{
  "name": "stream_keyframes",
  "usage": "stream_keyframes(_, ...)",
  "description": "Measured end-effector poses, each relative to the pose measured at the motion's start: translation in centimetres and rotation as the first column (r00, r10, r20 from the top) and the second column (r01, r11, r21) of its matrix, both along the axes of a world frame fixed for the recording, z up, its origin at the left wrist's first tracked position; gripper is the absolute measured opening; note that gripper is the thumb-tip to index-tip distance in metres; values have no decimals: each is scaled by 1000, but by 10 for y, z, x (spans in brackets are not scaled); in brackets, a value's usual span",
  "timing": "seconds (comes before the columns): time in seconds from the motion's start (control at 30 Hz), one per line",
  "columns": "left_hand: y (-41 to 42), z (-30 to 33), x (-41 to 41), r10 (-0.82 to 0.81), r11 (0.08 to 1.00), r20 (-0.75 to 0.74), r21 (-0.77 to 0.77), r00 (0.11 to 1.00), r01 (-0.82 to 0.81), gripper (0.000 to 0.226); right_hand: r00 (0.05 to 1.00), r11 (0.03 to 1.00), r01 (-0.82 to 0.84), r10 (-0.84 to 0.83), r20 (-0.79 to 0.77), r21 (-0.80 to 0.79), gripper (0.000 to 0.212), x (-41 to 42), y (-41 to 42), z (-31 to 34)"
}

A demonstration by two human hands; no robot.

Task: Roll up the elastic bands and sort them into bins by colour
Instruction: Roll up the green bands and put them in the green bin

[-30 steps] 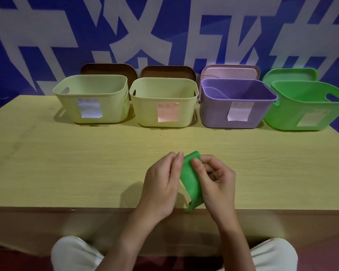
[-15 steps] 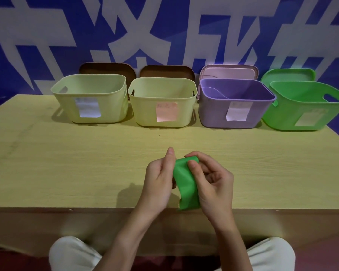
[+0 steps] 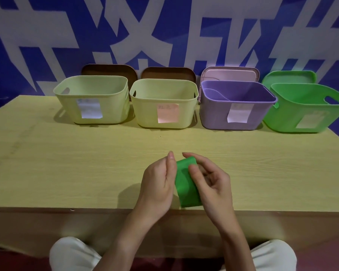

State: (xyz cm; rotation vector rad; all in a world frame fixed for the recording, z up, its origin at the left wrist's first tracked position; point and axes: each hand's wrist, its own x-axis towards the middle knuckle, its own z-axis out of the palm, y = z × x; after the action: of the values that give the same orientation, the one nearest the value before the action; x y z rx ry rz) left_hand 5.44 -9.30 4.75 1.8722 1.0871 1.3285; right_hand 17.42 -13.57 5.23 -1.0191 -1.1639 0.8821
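Observation:
A wide green elastic band (image 3: pixel 185 184) is held between both hands above the front edge of the wooden table (image 3: pixel 67 163). My left hand (image 3: pixel 159 184) grips its left side, fingers curled behind it. My right hand (image 3: pixel 209 184) pinches the band's top with thumb and forefinger. The band's top end is curled over; its lower end hangs flat near the table edge. At the back stand four bins: two pale yellow-green bins (image 3: pixel 92 98) (image 3: pixel 162 102), a purple bin (image 3: pixel 237 106) and a green bin (image 3: pixel 305 108), each with a paper label.
Lids lean against the blue-and-white wall behind the bins: two brown lids (image 3: pixel 108 70) (image 3: pixel 168 72), a pink lid (image 3: pixel 229 74) and a green lid (image 3: pixel 288 77). My knees in white trousers (image 3: pixel 72 255) show under the table front.
Both hands have lifted a little away from me with the band. The band's top edge has curled further over under my right thumb.

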Motion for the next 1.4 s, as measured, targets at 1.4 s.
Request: stream_keyframes(1.4,-16,15,28,-28,866,369,-456,929,207,66,955,948,283,-292,45,147,4,7,-6,-2)
